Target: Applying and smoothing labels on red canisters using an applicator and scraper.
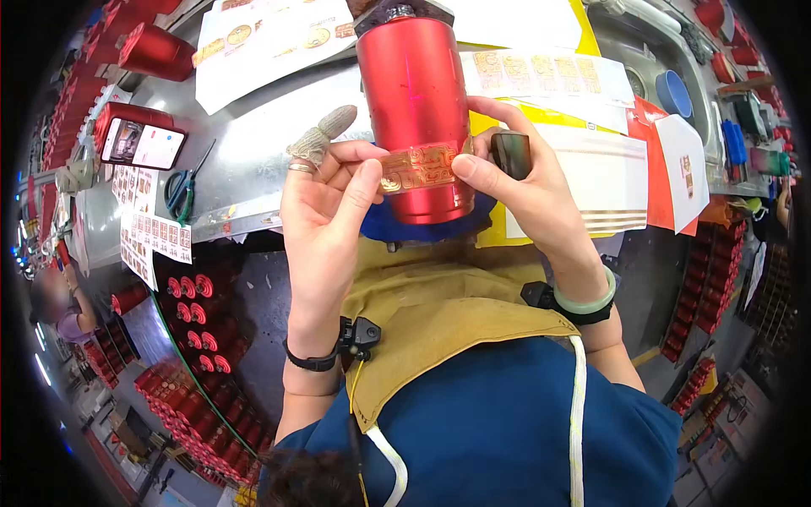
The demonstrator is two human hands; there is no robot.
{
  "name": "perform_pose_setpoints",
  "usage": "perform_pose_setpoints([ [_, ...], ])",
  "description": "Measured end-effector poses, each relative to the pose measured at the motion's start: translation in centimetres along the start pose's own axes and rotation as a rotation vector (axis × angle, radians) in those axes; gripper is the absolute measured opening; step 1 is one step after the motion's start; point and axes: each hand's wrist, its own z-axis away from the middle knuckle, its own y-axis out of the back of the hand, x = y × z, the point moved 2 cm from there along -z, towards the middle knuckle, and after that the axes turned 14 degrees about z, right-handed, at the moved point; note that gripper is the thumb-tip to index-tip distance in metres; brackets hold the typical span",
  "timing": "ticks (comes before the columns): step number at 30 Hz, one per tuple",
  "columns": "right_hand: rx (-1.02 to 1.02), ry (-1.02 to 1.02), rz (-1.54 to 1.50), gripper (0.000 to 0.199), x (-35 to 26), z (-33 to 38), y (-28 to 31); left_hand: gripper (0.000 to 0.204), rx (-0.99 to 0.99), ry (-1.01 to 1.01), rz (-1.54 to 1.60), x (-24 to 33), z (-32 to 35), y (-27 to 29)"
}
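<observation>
- Red metallic cylinder [414, 80] is held upright in the view over the counter's near edge, its far end set against a dark, square-cornered piece [431, 12]; blue material [372, 224] is seen beneath the near end.
- Gold patterned strip [418, 167] is laid crosswise on the cylinder, close to its near end.
- Left hand [329, 198]: grip closed, left end of the strip pinched between thumb and fingers. Knitted finger covers [336, 123] are worn on two raised fingers; a ring is worn below one.
- Right hand [528, 182]: grip closed, right end of the strip clamped under the thumb. Forefinger is reached along the cylinder's right side. Dark green block [511, 155] is lodged between forefinger and thumb; how it is held cannot be told.
- Metal counter [239, 176], left side: phone [144, 142] is propped with its screen lit; scissors [179, 193] are laid just beside it; sheets of gold stickers [156, 232] are draped at the edge.
- Counter, right side: white striped sheet [587, 173] is placed over yellow material [507, 224]; blue cup [673, 93] is set farther off.
- Floor, left: red cylinders [198, 406] are massed in rows.
- Far left: another person [76, 321] is seen, blurred.
</observation>
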Motion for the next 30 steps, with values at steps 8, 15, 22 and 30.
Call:
perform_pose_setpoints([
  [8,0.042,0.013,0.046,0.066,0.1,0.1,-0.2,0.061,0.075,0.021,0.140,-0.4,-0.1,-0.9],
  [15,0.057,0.013,0.095,0.069,0.1,-0.1,-0.4,0.061,0.084,0.008,0.136,-0.6,-0.3,-0.8],
  [22,0.023,-0.007,0.031,0.067,-0.3,0.0,-0.5,0.060,0.080,-0.014,0.142,-0.9,-0.2,-0.7],
  [30,0.007,-0.026,-0.020,0.066,-0.8,0.1,0.0,0.054,0.131,-0.098,-0.014,-2.3,-0.6,-0.5],
])
